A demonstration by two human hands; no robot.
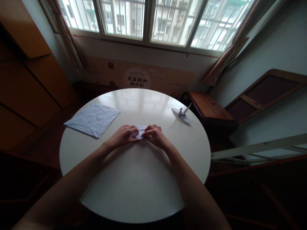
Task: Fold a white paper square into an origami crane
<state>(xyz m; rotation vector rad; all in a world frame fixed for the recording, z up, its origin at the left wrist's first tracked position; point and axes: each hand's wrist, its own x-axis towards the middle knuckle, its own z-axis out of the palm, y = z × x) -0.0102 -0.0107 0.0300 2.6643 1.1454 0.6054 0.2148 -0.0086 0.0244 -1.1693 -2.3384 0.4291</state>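
Note:
A small folded piece of white paper (139, 131) lies on the round white table (134, 179), between my two hands. My left hand (124, 135) has its fingers closed on the paper's left side, thumb at the near edge. From the other side, my right hand (155, 135) pinches the paper's right part with thumb and fingertips. My fingers cover much of the paper, so its full folded shape is hidden. On the right of the tabletop stands a folded paper crane (182, 115), wings spread. Creased white paper sheets (93, 119) lie at the left.
Past the table's right edge is a low wooden bench (209, 107). A long printed box (168, 78) with Chinese characters stands under the barred window (124, 19). Orange-brown cabinets (31, 86) fill the left side, and curtains (219, 65) hang by the window.

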